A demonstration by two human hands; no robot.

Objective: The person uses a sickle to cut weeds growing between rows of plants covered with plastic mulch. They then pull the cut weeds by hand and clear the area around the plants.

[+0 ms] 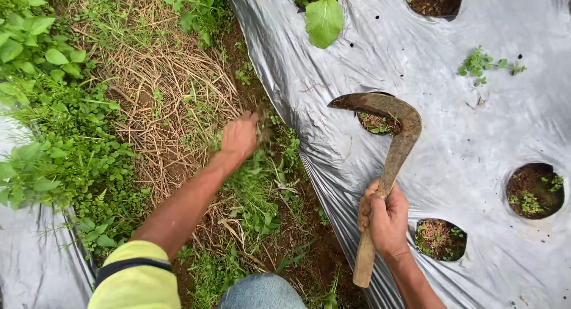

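The right hand (386, 217) is clamped round the wooden handle of a rusty sickle (389, 136), its grip closed tight. The curved blade arcs toward 11 o'clock, lying over a planting hole (375, 123) in the silver plastic mulch sheet (476, 124). The left hand (239, 136) is at 10 o'clock from the right one, fingers closed on a tuft of green weeds (262, 184) in the furrow; it is blurred. The sheet's edge runs diagonally between the two hands, just beside the weeds. Dry straw (154, 89) lies at 11 o'clock of the left hand. Open sheet spreads toward 3 o'clock, broken by more holes (534, 190).
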